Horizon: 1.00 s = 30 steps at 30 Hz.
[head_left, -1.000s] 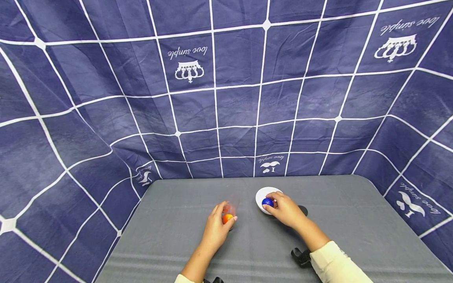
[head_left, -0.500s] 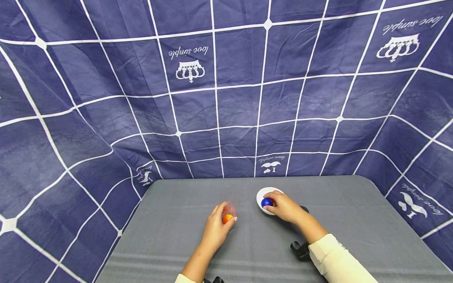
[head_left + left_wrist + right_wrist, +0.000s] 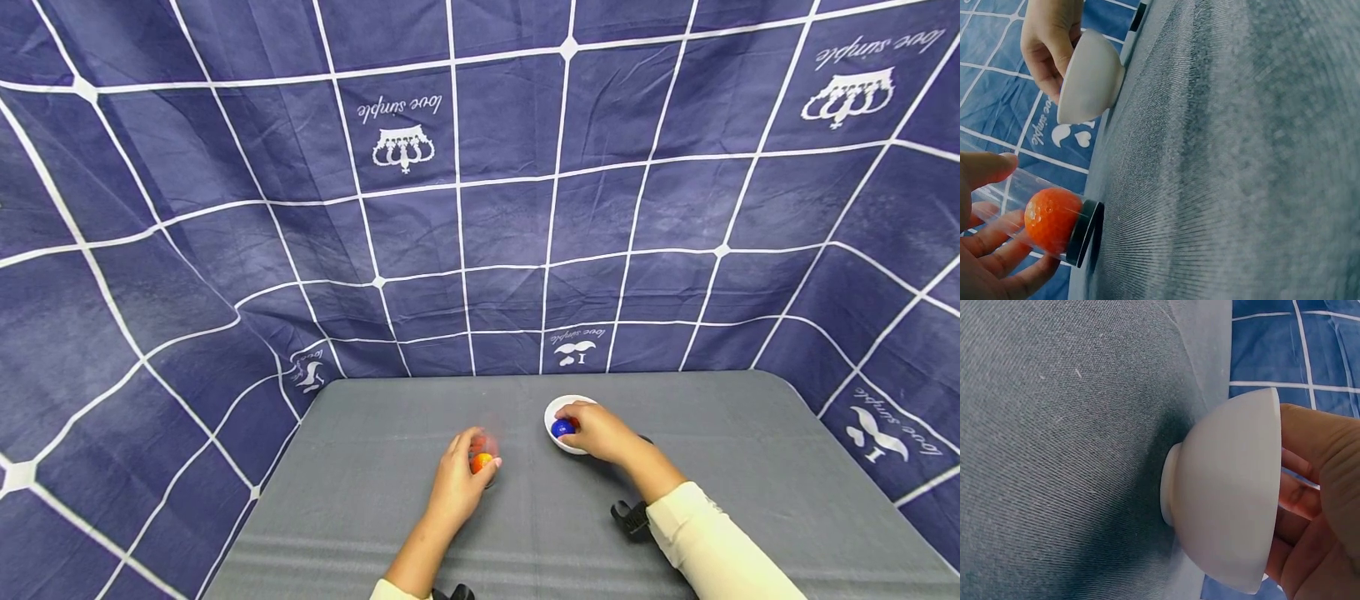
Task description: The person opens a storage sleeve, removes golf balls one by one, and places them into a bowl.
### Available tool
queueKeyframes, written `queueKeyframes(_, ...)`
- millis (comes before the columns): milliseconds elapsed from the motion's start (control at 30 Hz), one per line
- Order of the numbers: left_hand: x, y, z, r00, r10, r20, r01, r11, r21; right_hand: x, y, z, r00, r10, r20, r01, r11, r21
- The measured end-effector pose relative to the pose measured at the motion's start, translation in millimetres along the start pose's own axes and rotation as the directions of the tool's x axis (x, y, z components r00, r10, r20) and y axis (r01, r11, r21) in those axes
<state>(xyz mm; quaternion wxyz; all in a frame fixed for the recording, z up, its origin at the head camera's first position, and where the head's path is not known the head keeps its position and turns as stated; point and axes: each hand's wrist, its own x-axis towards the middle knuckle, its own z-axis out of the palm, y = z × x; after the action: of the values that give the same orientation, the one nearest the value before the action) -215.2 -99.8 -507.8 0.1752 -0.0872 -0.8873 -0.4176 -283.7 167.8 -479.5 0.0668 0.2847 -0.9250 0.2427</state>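
Note:
My left hand (image 3: 456, 479) holds a clear plastic tube (image 3: 1016, 194) upright on the table, thumb on one side and fingers round the other. An orange dimpled ball (image 3: 1052, 219), like a golf ball, sits at its bottom, just above the black base (image 3: 1085, 234). To the right, my right hand (image 3: 600, 432) reaches over the rim of a white bowl (image 3: 1229, 494) with bent fingers. A blue ball (image 3: 562, 428) lies at the fingertips, and a red patch (image 3: 576, 422) shows beneath the hand. I cannot tell whether the fingers pinch either one.
Grey cloth covers the table (image 3: 360, 500). Behind and at both sides hangs a dark blue curtain (image 3: 502, 225) with white grid lines. Black wrist mounts (image 3: 630, 518) sit close to the tabletop below the forearms.
The right hand and the blue ball have shifted slightly left and lower within the bowl; more red shows beside the ball. The left hand stays at the tube.

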Motion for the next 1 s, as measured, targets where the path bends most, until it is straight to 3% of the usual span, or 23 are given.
queueKeyframes(567,-0.5,-1.6,0.4,0.999,-0.037,0.003,0.037,0.996,-0.085,3.5,0.2,-2.2,0.999,0.011,0.053,-0.013,0.999,0.031)
queueKeyframes(1000,-2.3,-1.7,0.5,1.000,-0.013,-0.003,0.013,0.998,-0.065,-0.3,-4.5,-6.8,0.998,0.038,0.055,-0.040,0.999,0.036)
